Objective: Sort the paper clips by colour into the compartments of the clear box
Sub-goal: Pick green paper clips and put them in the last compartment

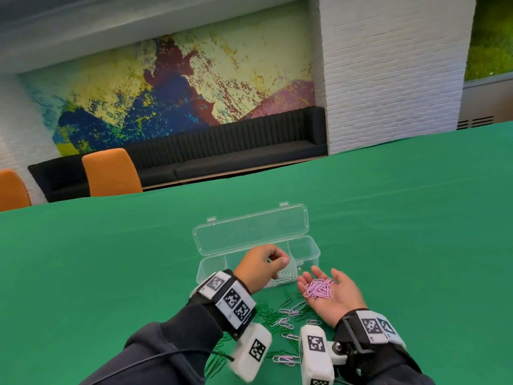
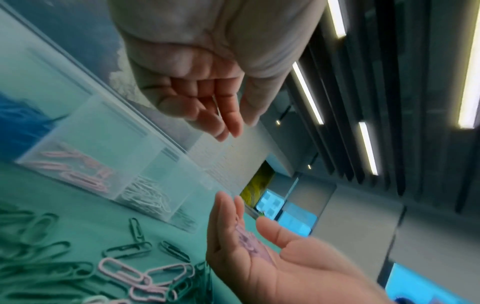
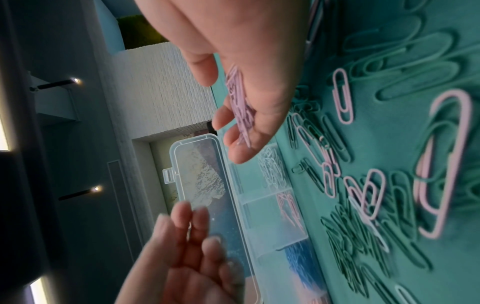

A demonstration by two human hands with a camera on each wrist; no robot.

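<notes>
Your right hand (image 1: 330,295) lies palm-up, fingers spread, cupping a pile of pink clips (image 1: 318,290) just beside the clear box (image 1: 313,250), apparently as a tray for transfer. Your left hand (image 1: 262,263) hovers over the box, fingers loosely curled; whether they pinch anything cannot be told. Wrist views alone show pink, white and blue compartments; green and pink loose clips (image 1: 280,319) litter the tabletop (image 1: 111,259).

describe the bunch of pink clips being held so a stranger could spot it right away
On the green table, just in front of the open clear box, the right hand lies palm up. The bunch of pink clips is heaped in that open palm. The other pink clips lie singly on the cloth among green ones; this is the only pile off the table.
</notes>
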